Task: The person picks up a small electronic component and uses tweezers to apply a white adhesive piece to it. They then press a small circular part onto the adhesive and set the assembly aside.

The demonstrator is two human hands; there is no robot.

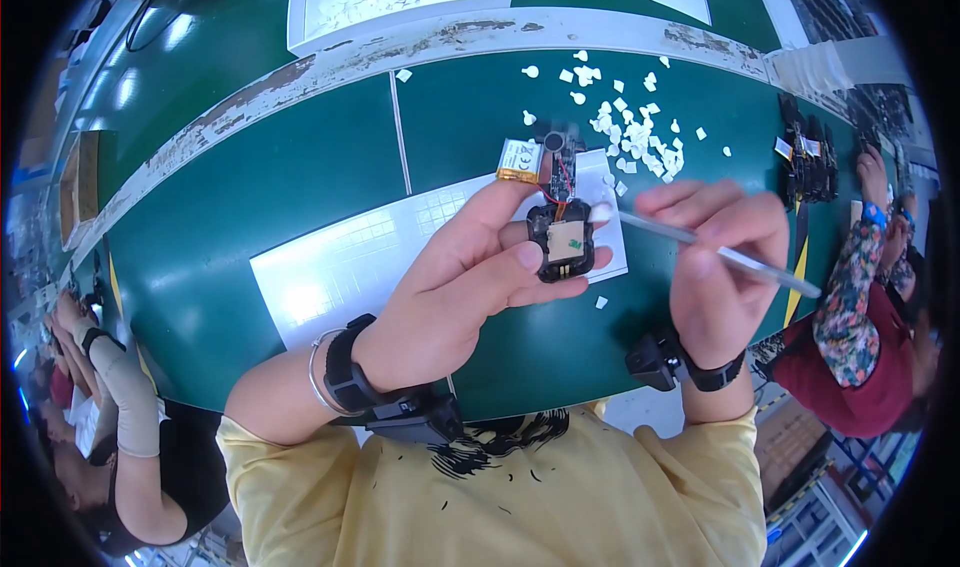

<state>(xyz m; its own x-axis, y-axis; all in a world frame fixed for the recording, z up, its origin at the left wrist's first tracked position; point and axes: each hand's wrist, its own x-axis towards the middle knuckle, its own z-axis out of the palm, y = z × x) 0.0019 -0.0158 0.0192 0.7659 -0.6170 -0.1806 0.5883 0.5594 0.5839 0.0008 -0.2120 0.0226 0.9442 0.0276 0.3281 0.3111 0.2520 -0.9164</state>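
Left hand [455,282] gripping a black electronic module [558,227], beige square pad [566,242] (marked green), silver battery [522,157] wired on.

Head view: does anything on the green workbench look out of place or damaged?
The long white strip crossing it looks damaged: brownish patches break its surface. Small white pieces lie strewn untidily beyond the right hand.

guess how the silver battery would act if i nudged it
The silver battery would likely shift but stay tethered, as a thin red wire seems to join it to the circuit board. Its flat, boxy shape makes rolling unlikely.
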